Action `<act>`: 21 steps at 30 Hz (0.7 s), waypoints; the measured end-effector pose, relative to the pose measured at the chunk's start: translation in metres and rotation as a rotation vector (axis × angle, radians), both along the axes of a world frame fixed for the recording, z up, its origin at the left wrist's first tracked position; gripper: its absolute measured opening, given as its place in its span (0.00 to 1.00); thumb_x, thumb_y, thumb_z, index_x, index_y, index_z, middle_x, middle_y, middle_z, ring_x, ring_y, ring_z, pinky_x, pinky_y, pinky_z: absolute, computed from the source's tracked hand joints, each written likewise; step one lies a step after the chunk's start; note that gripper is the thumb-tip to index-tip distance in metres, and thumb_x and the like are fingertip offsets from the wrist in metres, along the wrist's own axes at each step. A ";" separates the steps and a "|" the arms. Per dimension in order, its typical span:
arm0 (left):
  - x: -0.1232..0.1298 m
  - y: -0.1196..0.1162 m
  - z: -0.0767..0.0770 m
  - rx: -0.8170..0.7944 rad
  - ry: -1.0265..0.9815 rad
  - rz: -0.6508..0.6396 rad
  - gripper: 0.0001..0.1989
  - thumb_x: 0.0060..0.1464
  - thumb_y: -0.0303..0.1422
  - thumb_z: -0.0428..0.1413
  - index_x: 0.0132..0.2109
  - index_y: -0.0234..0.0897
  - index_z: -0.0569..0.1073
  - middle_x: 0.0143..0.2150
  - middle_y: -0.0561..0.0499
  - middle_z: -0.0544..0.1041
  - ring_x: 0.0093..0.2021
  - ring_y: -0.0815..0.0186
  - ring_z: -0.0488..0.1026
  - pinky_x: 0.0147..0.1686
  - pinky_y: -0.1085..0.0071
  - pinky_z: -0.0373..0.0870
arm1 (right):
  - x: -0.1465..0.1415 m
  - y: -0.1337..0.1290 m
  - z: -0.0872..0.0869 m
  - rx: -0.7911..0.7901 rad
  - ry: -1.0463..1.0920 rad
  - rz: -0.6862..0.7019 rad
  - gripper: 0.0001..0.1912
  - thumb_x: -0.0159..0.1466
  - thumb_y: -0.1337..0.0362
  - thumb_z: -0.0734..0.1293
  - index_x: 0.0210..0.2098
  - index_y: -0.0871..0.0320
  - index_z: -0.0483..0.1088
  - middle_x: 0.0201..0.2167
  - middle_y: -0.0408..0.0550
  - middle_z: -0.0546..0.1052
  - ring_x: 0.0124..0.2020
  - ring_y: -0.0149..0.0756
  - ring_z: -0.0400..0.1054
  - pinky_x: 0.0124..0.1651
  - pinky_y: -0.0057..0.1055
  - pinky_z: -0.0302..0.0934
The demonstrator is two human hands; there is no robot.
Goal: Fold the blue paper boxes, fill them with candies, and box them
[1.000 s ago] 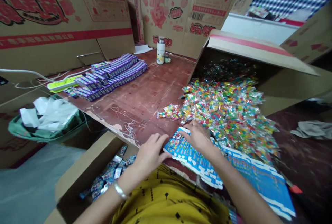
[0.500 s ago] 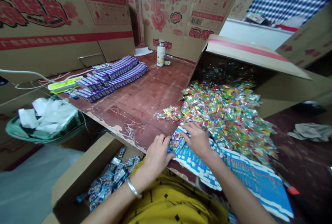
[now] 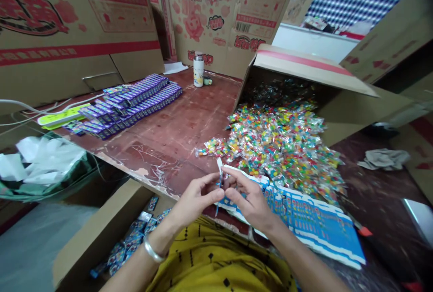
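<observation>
Between my two hands stands a flat blue-and-white candy carton (image 3: 219, 166), seen nearly edge-on. My left hand (image 3: 199, 195) pinches its left side, thumb toward me. From the other side my right hand (image 3: 248, 197) closes its fingers on the same carton. Under and right of my right hand lies an overlapping row of flat blue cartons (image 3: 314, 220). Just beyond the row is a heap of clear packets of colourful candy (image 3: 277, 139), spilling out of a tipped cardboard box (image 3: 304, 64).
Below left, an open cardboard box (image 3: 98, 224) holds small filled blue boxes (image 3: 130, 238). Purple boxes (image 3: 135, 102) line the table's far left beside a yellow power strip (image 3: 64, 116). A bottle (image 3: 198, 71) stands at the back. A green bag (image 3: 43, 190) holds white paper.
One blue carton has come up off the row and is now upright between both hands. My right hand has drawn back toward me. The whole view has shifted slightly.
</observation>
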State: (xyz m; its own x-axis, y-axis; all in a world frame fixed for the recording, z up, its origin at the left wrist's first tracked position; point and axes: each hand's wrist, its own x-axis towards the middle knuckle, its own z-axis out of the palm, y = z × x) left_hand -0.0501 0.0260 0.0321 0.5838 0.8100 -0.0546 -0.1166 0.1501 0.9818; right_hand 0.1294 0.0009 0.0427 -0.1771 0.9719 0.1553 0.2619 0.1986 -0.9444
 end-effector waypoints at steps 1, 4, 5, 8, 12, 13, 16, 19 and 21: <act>-0.003 0.000 0.002 -0.040 -0.017 -0.035 0.26 0.55 0.37 0.57 0.60 0.35 0.67 0.50 0.44 0.76 0.51 0.55 0.71 0.54 0.57 0.65 | 0.000 -0.002 0.001 -0.013 -0.003 0.027 0.19 0.63 0.57 0.65 0.53 0.53 0.66 0.32 0.44 0.74 0.32 0.34 0.68 0.34 0.29 0.62; -0.009 -0.002 0.002 -0.058 -0.006 -0.109 0.23 0.53 0.37 0.60 0.55 0.36 0.72 0.47 0.46 0.77 0.50 0.56 0.71 0.53 0.59 0.65 | 0.005 0.000 0.009 -0.084 -0.044 0.102 0.09 0.61 0.58 0.68 0.38 0.55 0.68 0.25 0.40 0.72 0.25 0.30 0.66 0.28 0.27 0.59; -0.009 -0.003 0.001 -0.056 -0.003 -0.124 0.21 0.53 0.37 0.60 0.53 0.35 0.74 0.45 0.47 0.78 0.48 0.57 0.71 0.52 0.61 0.65 | 0.009 0.002 0.012 -0.109 -0.077 0.136 0.09 0.60 0.58 0.69 0.33 0.56 0.68 0.23 0.39 0.71 0.23 0.29 0.64 0.26 0.26 0.57; -0.004 -0.006 -0.006 -0.119 -0.043 -0.075 0.16 0.57 0.38 0.56 0.48 0.34 0.76 0.39 0.48 0.79 0.40 0.61 0.73 0.44 0.65 0.68 | 0.016 0.007 0.018 -0.143 -0.081 0.091 0.09 0.60 0.57 0.70 0.32 0.56 0.68 0.19 0.37 0.69 0.20 0.28 0.62 0.23 0.25 0.55; 0.014 -0.012 -0.019 -0.177 -0.139 0.217 0.14 0.56 0.37 0.57 0.46 0.33 0.76 0.42 0.47 0.77 0.41 0.62 0.73 0.44 0.66 0.69 | 0.011 0.008 0.008 -0.081 0.053 -0.155 0.17 0.58 0.59 0.71 0.45 0.54 0.68 0.34 0.45 0.76 0.35 0.36 0.71 0.33 0.28 0.64; 0.019 -0.014 -0.021 -0.174 -0.155 0.280 0.13 0.54 0.36 0.59 0.45 0.33 0.76 0.43 0.47 0.77 0.41 0.62 0.72 0.44 0.67 0.69 | 0.007 0.007 0.004 -0.080 0.077 -0.163 0.15 0.58 0.59 0.71 0.43 0.55 0.69 0.37 0.46 0.76 0.37 0.37 0.71 0.35 0.30 0.65; 0.030 -0.020 -0.022 -0.145 -0.168 0.450 0.18 0.50 0.34 0.62 0.49 0.37 0.73 0.37 0.50 0.75 0.36 0.67 0.72 0.38 0.72 0.70 | -0.005 0.006 -0.007 -0.081 0.219 -0.223 0.14 0.59 0.59 0.70 0.43 0.55 0.68 0.36 0.48 0.77 0.36 0.38 0.73 0.39 0.33 0.67; 0.031 -0.024 -0.017 -0.052 -0.107 0.528 0.30 0.50 0.33 0.62 0.60 0.45 0.63 0.36 0.54 0.71 0.31 0.71 0.70 0.33 0.76 0.70 | -0.015 0.005 -0.014 -0.021 0.324 -0.332 0.21 0.58 0.61 0.71 0.49 0.54 0.65 0.39 0.49 0.78 0.38 0.39 0.74 0.41 0.35 0.68; 0.028 -0.024 -0.014 0.007 -0.051 0.483 0.29 0.51 0.33 0.61 0.60 0.46 0.63 0.38 0.53 0.71 0.31 0.72 0.69 0.32 0.76 0.69 | -0.019 0.005 -0.018 0.031 0.316 -0.369 0.20 0.58 0.61 0.71 0.49 0.54 0.66 0.41 0.50 0.77 0.40 0.40 0.73 0.43 0.35 0.68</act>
State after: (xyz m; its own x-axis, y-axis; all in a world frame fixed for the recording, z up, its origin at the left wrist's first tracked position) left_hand -0.0222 0.0022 0.0177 0.1428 0.9893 -0.0290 -0.2196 0.0602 0.9737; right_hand 0.1105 0.0063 0.0243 0.2394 0.9550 0.1753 0.0215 0.1753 -0.9843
